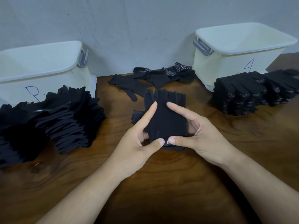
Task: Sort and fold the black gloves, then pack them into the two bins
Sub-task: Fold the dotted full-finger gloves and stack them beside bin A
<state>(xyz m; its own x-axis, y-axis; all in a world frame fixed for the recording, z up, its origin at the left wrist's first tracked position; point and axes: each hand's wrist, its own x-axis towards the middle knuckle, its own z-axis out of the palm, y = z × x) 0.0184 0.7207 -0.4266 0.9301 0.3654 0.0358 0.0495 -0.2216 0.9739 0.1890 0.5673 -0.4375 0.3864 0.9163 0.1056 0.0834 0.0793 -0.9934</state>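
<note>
The fingers (152, 110) of both hands are clamped on one folded black glove (166, 122), held just above the middle of the bench (161, 183). The two thumbs pinch its near edge almost tip to tip. The two forefingers lie stretched across its top face, their tips close together near the glove's finger end. The other fingers curl under it out of sight.

The left hand (137, 136) and right hand (200, 135) face each other, palms turned inward, with bare forearms running in from the lower corners. A small white tag (167, 142) shows between the thumbs, too covered to read.

A tall stack of plain gloves (61, 120) lies to the left, in front of the left bin (40, 71), which has a blue "B" written on it. A stack of dotted gloves (252, 94) lies to the right, before the right bin (242, 46), marked "A". Loose gloves (153, 76) lie at the back between the bins. One bears white print that I cannot read.
</note>
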